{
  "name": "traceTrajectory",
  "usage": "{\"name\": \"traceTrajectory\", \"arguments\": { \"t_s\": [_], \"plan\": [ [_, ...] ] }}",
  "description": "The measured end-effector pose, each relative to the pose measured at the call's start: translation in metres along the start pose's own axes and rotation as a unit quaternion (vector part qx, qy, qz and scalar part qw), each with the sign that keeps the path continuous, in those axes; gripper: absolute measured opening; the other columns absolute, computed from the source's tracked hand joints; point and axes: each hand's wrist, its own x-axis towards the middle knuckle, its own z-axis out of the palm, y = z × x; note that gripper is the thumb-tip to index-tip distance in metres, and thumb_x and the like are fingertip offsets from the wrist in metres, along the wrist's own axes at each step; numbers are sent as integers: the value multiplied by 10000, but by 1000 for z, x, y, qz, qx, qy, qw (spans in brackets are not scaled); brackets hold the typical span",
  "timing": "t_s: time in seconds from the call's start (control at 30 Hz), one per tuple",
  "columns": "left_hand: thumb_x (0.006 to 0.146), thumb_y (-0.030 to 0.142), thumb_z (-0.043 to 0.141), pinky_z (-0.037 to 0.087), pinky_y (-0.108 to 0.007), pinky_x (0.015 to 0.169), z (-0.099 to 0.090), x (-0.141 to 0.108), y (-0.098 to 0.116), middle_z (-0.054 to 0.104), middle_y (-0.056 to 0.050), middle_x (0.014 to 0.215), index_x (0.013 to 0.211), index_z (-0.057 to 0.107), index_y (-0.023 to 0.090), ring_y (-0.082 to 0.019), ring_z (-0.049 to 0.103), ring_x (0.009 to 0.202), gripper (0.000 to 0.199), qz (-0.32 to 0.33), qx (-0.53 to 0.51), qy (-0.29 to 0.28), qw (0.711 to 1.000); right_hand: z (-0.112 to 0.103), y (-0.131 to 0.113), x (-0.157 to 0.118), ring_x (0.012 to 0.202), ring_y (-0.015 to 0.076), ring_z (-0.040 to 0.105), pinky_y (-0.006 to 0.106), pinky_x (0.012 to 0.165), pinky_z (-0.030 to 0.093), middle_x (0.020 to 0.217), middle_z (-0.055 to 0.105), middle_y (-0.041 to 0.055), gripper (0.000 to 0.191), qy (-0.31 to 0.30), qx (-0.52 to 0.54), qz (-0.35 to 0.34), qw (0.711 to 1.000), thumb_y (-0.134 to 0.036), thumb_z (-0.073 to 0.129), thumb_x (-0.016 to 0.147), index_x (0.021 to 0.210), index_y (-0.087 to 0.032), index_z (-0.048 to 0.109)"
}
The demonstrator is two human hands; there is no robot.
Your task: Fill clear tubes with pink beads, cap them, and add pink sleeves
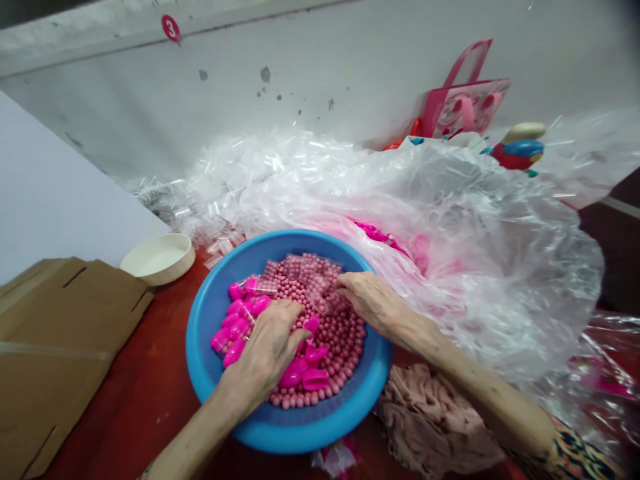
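A blue basin (203, 313) holds many round pink beads (345, 340). Bright pink plastic caps (296, 371) lie on the beads at the front, and more sit at the left, some fitted on clear tubes (264, 287). My left hand (270, 340) hovers over the caps, thumb and fingers apart; its palm side is hidden. At the right side of the basin, my right hand (370, 300) has its fingers curled together on a clear tube of beads (320, 299). Other bead-filled tubes lie at the back of the pile.
Behind the basin spreads a heap of clear tubes (220, 183) and a large plastic bag (500, 247) with pink pieces inside. A white shallow dish (160, 257) and folded cardboard (65, 353) are at left. Brown cloth (435, 420) lies at right. A pink bag (465, 107) leans on the wall.
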Motion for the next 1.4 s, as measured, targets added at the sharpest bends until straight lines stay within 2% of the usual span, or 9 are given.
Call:
{"name": "traceTrajectory", "arguments": {
  "t_s": [0.17, 0.33, 0.43, 0.53, 0.63, 0.77, 0.97, 1.17, 1.4],
  "plan": [
    [817, 210, 531, 415, -394, 861, 11, 11, 8, 647, -91, 968, 1038, 571, 203, -260, 573, 923, 225, 67, 68, -10, 995, 11, 11, 1, 774, 176, 561, 299, 692, 424, 859, 635, 49, 206, 10, 23, 5, 1000, -139, 388, 876, 976, -187, 561],
    [820, 248, 525, 383, -425, 889, 34, 29, 1, 615, -145, 1055, 1170, 484, 149, -281, 537, 998, 366, 65, 65, -3, 996, 13, 14, -7, 1020, 210, 556, 380, 879, 431, 1081, 617, 103, 292, 39, 46, -11, 998, -172, 358, 896, 1150, -165, 501],
    [790, 191, 514, 397, -413, 834, 47, 41, -1, 627, -135, 991, 1126, 506, 127, -275, 552, 935, 341, 46, 51, -2, 998, 13, 14, -12, 1096, 212, 530, 401, 950, 406, 1145, 593, 118, 321, 50, 57, -19, 997, -176, 336, 904, 1191, -151, 477],
    [755, 121, 490, 405, -377, 762, 49, 52, 3, 629, -82, 822, 950, 574, 137, -239, 562, 793, 213, 19, 23, -5, 1000, 13, 11, -11, 1110, 226, 519, 410, 954, 406, 1154, 583, 135, 316, 60, 61, -11, 996, -176, 336, 905, 1182, -136, 482],
    [698, 67, 494, 402, -326, 678, 42, 58, 8, 592, -22, 674, 762, 583, 164, -192, 542, 670, 146, -20, -25, -6, 999, 5, 2, -4, 998, 236, 560, 395, 858, 453, 1040, 608, 128, 252, 65, 56, 21, 996, -173, 368, 903, 1090, -137, 532],
    [647, 63, 517, 405, -273, 614, 24, 61, 10, 587, 3, 660, 710, 566, 164, -160, 550, 653, 129, -86, -119, 7, 989, -11, -22, -2, 745, 209, 569, 362, 687, 474, 787, 597, 82, 209, 62, 48, 61, 995, -144, 368, 915, 877, -144, 574],
    [615, 119, 615, 414, -230, 579, -2, 46, 25, 572, 57, 633, 913, 550, 149, -106, 528, 581, 307, -155, -256, 20, 954, -1, -57, -27, 813, 188, 595, 325, 729, 511, 872, 636, 67, 161, -20, 78, -47, 996, -146, 404, 884, 937, -169, 555],
    [620, 135, 693, 457, -216, 613, -19, 20, 34, 644, 26, 701, 937, 647, 135, -102, 577, 636, 321, -195, -334, 24, 922, 9, -61, -24, 701, 171, 578, 290, 663, 498, 808, 640, 54, 242, -86, 97, -95, 987, -57, 354, 852, 822, -195, 550],
    [656, 137, 730, 499, -222, 700, -31, -5, 31, 681, -3, 798, 893, 656, 143, -111, 626, 714, 249, -215, -422, 59, 879, -12, -51, -15, 689, 157, 534, 304, 632, 456, 771, 597, 23, 202, -118, 133, -20, 984, -176, 376, 921, 823, -181, 553]
  ]
}}
